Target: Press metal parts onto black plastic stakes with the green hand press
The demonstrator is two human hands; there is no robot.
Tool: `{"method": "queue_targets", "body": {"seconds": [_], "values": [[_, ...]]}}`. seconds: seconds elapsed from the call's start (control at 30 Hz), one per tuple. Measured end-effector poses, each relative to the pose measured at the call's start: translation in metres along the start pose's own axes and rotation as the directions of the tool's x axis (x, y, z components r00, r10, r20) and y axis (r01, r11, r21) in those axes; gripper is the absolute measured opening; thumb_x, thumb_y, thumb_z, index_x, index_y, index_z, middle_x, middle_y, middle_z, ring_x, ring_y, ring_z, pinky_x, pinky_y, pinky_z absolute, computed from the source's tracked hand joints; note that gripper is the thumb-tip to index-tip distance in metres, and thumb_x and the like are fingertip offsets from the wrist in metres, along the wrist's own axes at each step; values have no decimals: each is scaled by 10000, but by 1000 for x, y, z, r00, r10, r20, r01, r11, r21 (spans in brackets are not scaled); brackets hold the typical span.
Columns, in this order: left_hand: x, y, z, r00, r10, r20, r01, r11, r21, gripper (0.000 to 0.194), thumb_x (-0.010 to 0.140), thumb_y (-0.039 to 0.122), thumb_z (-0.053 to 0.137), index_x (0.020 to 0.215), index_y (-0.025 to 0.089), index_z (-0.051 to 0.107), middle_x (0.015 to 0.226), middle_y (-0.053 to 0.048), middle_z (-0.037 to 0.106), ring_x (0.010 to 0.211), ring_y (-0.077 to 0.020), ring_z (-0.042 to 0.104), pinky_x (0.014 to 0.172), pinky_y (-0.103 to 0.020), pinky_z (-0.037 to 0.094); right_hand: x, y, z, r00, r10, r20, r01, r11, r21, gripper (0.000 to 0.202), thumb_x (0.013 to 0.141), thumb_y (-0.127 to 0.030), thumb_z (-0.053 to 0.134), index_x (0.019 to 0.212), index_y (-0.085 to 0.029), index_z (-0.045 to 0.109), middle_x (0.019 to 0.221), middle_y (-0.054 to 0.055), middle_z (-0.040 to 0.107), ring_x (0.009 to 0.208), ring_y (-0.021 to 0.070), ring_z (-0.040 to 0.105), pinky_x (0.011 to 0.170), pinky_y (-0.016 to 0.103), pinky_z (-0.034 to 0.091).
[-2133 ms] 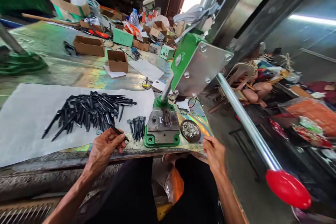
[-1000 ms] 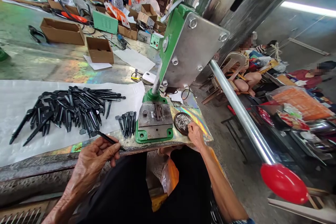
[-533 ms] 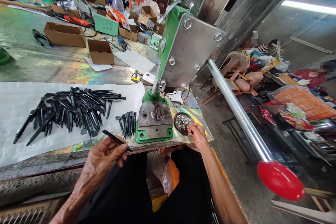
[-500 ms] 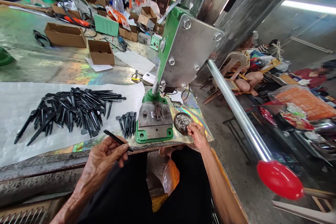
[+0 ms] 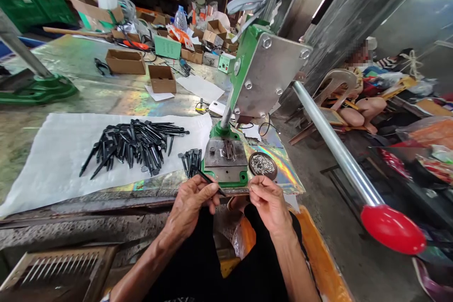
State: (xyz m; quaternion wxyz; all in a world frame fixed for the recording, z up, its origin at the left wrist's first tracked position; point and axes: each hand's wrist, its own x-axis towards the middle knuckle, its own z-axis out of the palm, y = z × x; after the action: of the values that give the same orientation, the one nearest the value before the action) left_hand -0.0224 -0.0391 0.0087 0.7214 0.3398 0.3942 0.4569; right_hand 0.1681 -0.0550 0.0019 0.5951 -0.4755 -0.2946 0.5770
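Observation:
My left hand grips a slim black stake-like piece, slanted down toward the right, just in front of the table edge. My right hand is closed in a pinch below a round dark dish of small shiny metal pins; anything between its fingertips is too small to make out. Between and beyond both hands stands a green hand press with a steel plate on its base. Left of that base lies a small bunch of black pieces, and a bigger heap of them lies farther left on a white sheet.
The press lever with its red knob juts out to the right. Cardboard boxes, a green box and papers lie at the back. Another press base is far left. A person sits at right.
My right hand has left the dish and come back toward my body. My left hand and the black piece are now nearer to it. The view has swung left.

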Motion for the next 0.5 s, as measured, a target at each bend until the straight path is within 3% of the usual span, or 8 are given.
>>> {"method": "queue_targets", "body": {"seconds": [0.1,0.2,0.5], "values": [[-2,-3,10,1000,-14,23,17,993,-121,328,668,362,778,793,137,574,556,-2,613,442,-91,535,426,-182,428,-20,0,22,996,34,88,-39,998,50,165,634,-241,762,737,-149,671,606,-4,508,454,49,359,427,189,224],[-4,-5,16,999,-20,31,26,977,-214,323,656,328,793,798,141,571,608,2,615,506,-103,577,444,-183,460,-31,1,35,994,31,105,-37,998,49,149,647,-247,741,743,-151,679,596,-1,511,456,56,370,426,191,226],[-7,-6,17,997,-36,64,54,950,-306,372,610,338,829,772,134,564,628,13,597,503,-95,575,437,-184,475,-37,3,46,997,-42,67,43,999,-9,157,664,-257,722,762,-160,647,653,-16,507,448,49,360,411,190,213]]}}
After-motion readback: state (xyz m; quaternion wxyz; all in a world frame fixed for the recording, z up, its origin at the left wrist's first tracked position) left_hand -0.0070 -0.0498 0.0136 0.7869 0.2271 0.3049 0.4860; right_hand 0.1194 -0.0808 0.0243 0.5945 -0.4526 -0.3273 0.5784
